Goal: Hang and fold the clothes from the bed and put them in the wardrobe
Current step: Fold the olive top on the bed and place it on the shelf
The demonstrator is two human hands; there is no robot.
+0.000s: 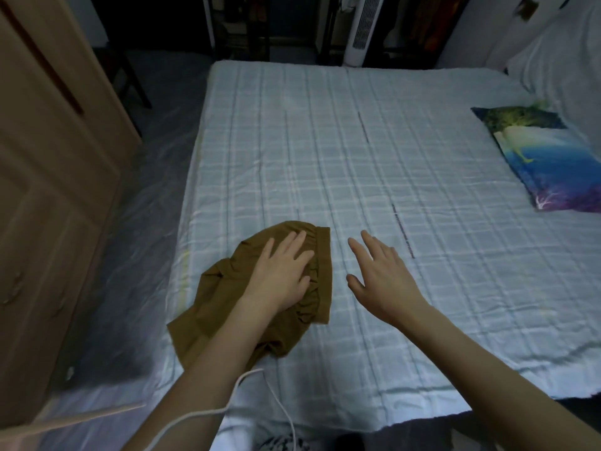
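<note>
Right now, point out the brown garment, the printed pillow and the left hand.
brown garment (211, 307): head view, on its lower left folds.
printed pillow (546, 157): head view, on its blue middle.
left hand (279, 271): head view, on its back.

Both bare forearms reach forward. The left hand (282, 271) lies palm down with fingers straight and slightly spread, pressing flat. The right hand (379, 273) hovers beside it, palm down, fingers spread and relaxed.

A brown garment (260, 288) is pressed flat on the checked bed (357, 157) by the left hand (281, 271), the right hand (383, 275) held open beside it.
</note>
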